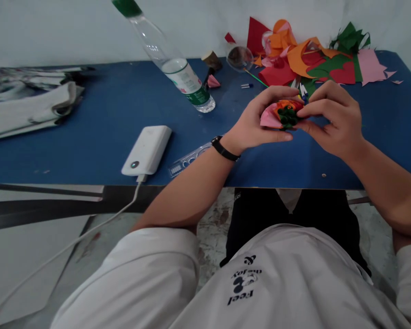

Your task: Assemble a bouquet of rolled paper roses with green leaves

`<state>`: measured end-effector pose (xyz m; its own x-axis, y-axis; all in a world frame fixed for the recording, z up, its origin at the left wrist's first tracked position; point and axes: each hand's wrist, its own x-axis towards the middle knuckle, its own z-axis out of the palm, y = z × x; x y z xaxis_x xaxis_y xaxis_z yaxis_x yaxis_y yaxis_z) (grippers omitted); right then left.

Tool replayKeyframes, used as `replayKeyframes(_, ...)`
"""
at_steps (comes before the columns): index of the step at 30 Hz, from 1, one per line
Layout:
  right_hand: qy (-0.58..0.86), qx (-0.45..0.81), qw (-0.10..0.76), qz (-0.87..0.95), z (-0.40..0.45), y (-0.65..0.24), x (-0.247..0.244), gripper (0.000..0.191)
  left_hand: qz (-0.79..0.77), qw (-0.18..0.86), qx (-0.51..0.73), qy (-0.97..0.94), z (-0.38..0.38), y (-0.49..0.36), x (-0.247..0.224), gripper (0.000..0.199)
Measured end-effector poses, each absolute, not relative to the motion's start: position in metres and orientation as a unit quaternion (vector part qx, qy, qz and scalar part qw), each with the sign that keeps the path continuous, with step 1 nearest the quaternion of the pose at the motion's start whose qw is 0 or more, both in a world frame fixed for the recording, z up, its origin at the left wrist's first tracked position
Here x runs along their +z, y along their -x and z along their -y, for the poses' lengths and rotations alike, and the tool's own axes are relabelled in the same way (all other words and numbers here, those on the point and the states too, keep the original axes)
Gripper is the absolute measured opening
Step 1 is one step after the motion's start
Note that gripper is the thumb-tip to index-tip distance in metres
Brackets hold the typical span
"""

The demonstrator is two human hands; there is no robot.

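My left hand (256, 119) is wrapped round a small paper craft (276, 114) of pink, orange, red and green pieces, held above the blue table (102, 109). The green part is curled and faces my right hand (335, 119), whose thumb and fingers are pinched together at its right edge. Whatever lies between those right fingertips is too small to make out. Just beyond the hands lie bright paper offcuts (345, 71) in red, orange, green and pink.
A water bottle (183, 80) with a green cap stands left of my hands. Nearer are a white power bank (147, 151) with a cable and a clear ruler (188, 160), partly under my left forearm. Folded cloth (30, 109) lies far left. A round clear lid (239, 58) sits behind.
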<state>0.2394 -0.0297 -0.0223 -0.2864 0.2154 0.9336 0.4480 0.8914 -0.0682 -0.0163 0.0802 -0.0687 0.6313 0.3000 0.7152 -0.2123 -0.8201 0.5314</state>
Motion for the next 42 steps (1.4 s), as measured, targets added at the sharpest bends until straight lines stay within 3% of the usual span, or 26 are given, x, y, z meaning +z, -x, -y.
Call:
replayKeyframes(2, 0.202, -0.1, 0.576, 0.785, 0.032, -0.237, -0.021, 0.019, 0.0, 0.299, 0.429, -0.852, -0.083, 0.018, -0.068, 0.104)
replayKeyframes(7, 0.328, -0.056, 0.57, 0.751, 0.037, -0.231, -0.033, 0.038, 0.028, 0.29, 0.439, -0.85, -0.089, 0.017, -0.069, 0.104)
replayKeyframes(11, 0.425, 0.046, 0.562, 0.708, 0.044, -0.223, -0.039, 0.032, -0.003, 0.268, 0.472, -0.84, -0.087, 0.014, -0.07, 0.099)
replayKeyframes(16, 0.408, 0.117, 0.596, 0.681, 0.042, -0.214, -0.044, 0.034, -0.037, 0.251, 0.469, -0.846, -0.083, 0.013, -0.07, 0.091)
replayKeyframes(22, 0.378, 0.11, 0.606, 0.692, 0.04, -0.212, -0.047, 0.042, 0.017, 0.21, 0.478, -0.852, -0.081, 0.01, -0.06, 0.087)
replayKeyframes(26, 0.317, 0.122, 0.639, 0.69, 0.039, -0.208, -0.045, 0.031, 0.075, 0.214, 0.49, -0.842, -0.078, 0.005, -0.056, 0.088)
replayKeyframes(33, 0.343, 0.113, 0.636, 0.682, 0.036, -0.212, -0.047, 0.033, -0.022, 0.235, 0.466, -0.853, -0.078, 0.008, -0.063, 0.096)
replayKeyframes(38, 0.388, 0.129, 0.626, 0.664, 0.035, -0.215, -0.05, 0.042, 0.102, 0.239, 0.494, -0.83, -0.082, 0.006, -0.06, 0.083)
replayKeyframes(42, 0.391, 0.126, 0.635, 0.654, 0.034, -0.212, -0.052, 0.043, 0.052, 0.217, 0.502, -0.836, -0.079, 0.003, -0.06, 0.084)
